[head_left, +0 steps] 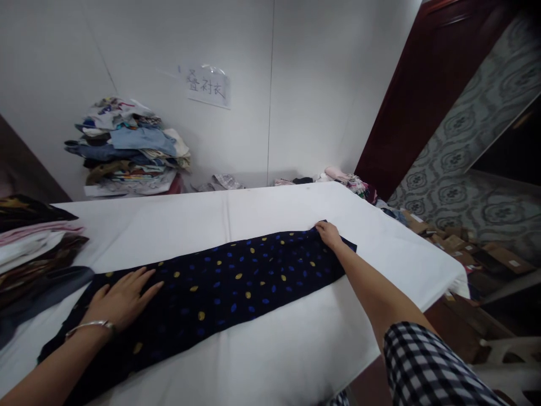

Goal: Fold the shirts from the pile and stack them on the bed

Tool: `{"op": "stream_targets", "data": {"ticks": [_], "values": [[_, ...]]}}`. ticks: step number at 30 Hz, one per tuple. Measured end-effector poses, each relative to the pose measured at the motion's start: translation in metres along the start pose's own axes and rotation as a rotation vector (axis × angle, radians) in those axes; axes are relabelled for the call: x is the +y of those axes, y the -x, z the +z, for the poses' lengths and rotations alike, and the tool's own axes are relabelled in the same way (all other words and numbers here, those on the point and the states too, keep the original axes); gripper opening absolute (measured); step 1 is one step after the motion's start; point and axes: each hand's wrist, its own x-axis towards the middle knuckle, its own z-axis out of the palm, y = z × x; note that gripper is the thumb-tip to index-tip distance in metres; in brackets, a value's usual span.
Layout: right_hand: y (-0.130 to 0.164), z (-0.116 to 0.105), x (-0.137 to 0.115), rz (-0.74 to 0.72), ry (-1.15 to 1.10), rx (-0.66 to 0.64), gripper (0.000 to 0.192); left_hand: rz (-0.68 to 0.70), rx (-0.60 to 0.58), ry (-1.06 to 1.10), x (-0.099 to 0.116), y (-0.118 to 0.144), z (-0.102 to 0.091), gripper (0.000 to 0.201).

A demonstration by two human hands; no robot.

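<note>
A dark navy garment (236, 276) with blue and yellow leaf-like spots stretches across the white-covered table in a long folded strip. I cannot make out whether it is a shirt or trousers. My left hand (120, 299), with a bracelet at the wrist, lies flat on its left part, fingers spread. At the far right end, my right hand (328, 233) pinches the upper edge of the cloth between thumb and fingers. A small corner of the fabric sticks out beyond that hand.
Stacked clothes (135, 146) stand behind the table against the wall. Another clothes pile (38, 248) sits on the table's left side. More clothes (344, 179) lie past the far right corner. Cardboard boxes (502, 256) and a white plastic chair (511, 352) are at right.
</note>
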Motion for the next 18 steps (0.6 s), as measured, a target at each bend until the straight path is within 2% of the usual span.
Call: {"op": "stream_targets", "data": {"ticks": [3, 5, 6, 8, 10, 12, 14, 18], "values": [[0.007, 0.000, -0.010, -0.026, -0.001, 0.079, 0.038, -0.002, 0.040, -0.047, 0.002, 0.004, -0.005, 0.057], [0.019, 0.002, -0.024, -0.099, -0.005, 0.086, 0.040, 0.006, 0.124, -0.093, 0.007, 0.007, -0.009, 0.056], [0.026, 0.004, -0.032, -0.166, -0.003, 0.053, 0.041, 0.020, 0.170, -0.109, 0.010, 0.008, -0.011, 0.057], [0.039, 0.012, -0.050, -0.327, 0.013, -0.096, 0.047, 0.073, 0.205, -0.100, 0.018, 0.010, -0.013, 0.056], [0.047, 0.021, -0.068, -0.419, 0.048, -0.294, 0.056, 0.109, 0.128, -0.050, 0.028, 0.011, -0.013, 0.055], [0.045, 0.030, -0.081, -0.388, 0.096, -0.424, 0.060, 0.126, 0.022, -0.010, 0.036, 0.011, -0.011, 0.054], [0.036, 0.038, -0.090, -0.327, 0.147, -0.467, 0.058, 0.130, -0.026, 0.008, 0.040, 0.012, -0.008, 0.054], [0.018, 0.043, -0.098, -0.294, 0.191, -0.476, 0.055, 0.144, -0.009, -0.021, 0.038, 0.016, -0.002, 0.053]]}}
